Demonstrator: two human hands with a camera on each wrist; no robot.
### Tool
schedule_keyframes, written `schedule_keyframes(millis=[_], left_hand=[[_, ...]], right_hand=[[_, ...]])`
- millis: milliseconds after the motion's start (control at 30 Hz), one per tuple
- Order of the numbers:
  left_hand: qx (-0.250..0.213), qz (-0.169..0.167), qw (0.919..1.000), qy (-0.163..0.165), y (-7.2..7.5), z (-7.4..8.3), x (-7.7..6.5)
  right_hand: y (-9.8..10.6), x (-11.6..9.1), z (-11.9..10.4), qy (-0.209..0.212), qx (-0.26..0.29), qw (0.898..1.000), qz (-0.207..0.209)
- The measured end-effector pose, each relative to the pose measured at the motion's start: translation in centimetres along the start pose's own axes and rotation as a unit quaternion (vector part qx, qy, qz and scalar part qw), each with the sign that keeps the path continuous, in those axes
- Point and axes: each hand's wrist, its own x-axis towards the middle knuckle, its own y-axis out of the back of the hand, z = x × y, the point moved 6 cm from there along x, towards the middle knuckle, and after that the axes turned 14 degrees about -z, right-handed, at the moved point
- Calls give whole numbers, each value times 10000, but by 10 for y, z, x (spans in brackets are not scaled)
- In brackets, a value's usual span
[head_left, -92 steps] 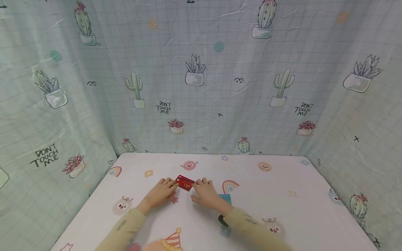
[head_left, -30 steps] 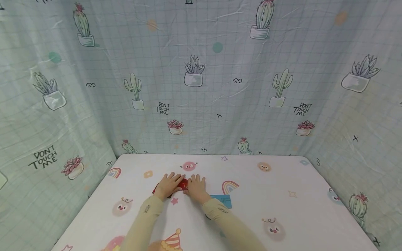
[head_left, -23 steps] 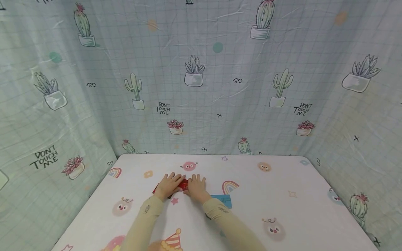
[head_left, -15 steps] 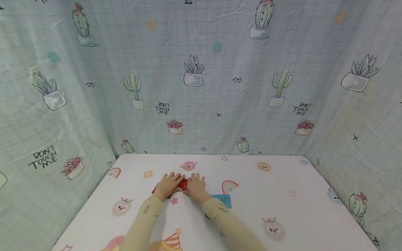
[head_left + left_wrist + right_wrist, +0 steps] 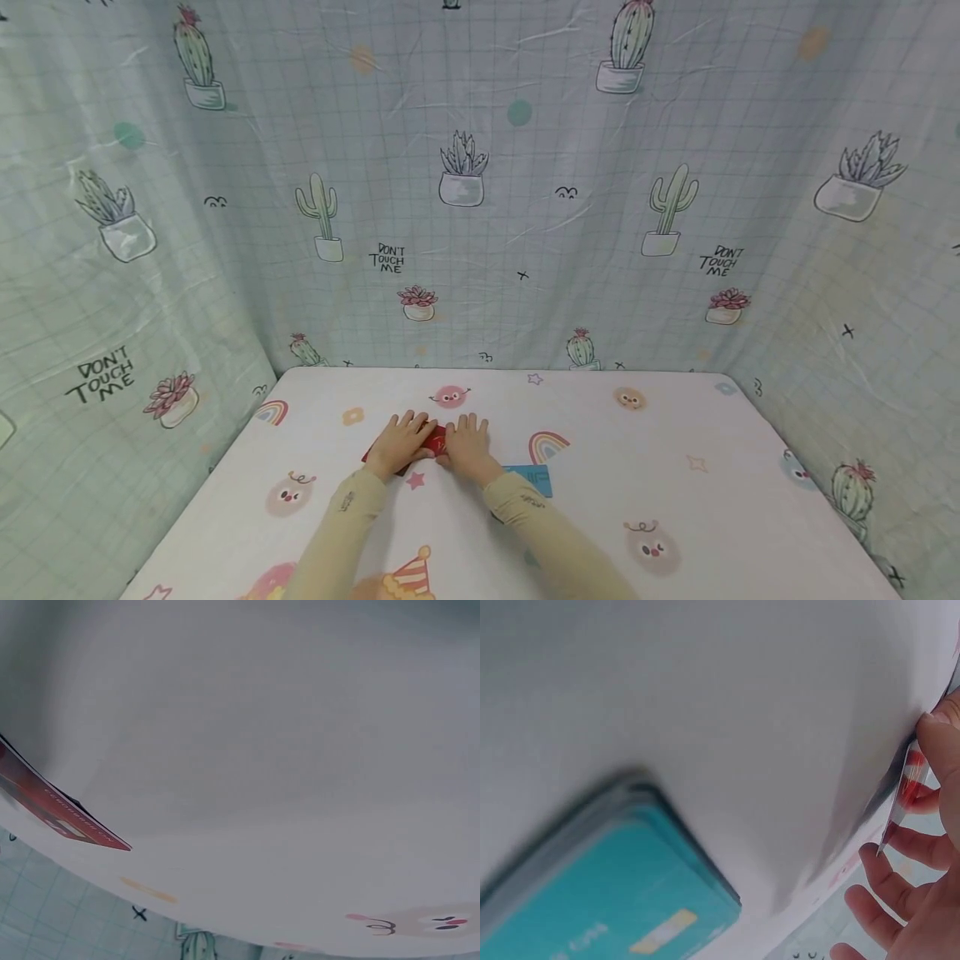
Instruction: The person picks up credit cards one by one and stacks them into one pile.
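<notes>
In the head view a red card (image 5: 439,440) lies between my two hands near the middle of the table. The thumb and index finger of my left hand (image 5: 399,443) grip its left part. My right hand (image 5: 468,445) pinches its right end; in the right wrist view the thumb (image 5: 939,724) and curled fingers hold the card (image 5: 913,776) along its edge. Under my left palm lies another red card (image 5: 371,450) with a dark lower corner, mostly covered. The left wrist view shows a red card (image 5: 64,806) with light lettering, but no hand.
A blue card (image 5: 534,480) lies right of my right forearm; the right wrist view shows it as a teal card (image 5: 615,889) atop a thick pile. A dark edge (image 5: 496,518) peeks from under the sleeve. Patterned curtains (image 5: 480,233) stand behind the white table (image 5: 600,467).
Since 3.1 seconds ago both hands have come closer together over the red card, and the other red card shows under the left hand. Over the last second hardly anything has moved.
</notes>
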Motion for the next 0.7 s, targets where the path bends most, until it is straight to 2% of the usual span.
schedule_keyframes(millis=[100,400,700], left_hand=[[38,94,9999,6,1,0,-1],[8,-8,10000,29,0,0,-1],[292,86,9995,-15,-3,-1,0]], right_hand=[[0,1,0,-6,-156,9999,52],[3,2,-1,23,-954,9953,180],[5,3,2,1,-1125,9934,210]])
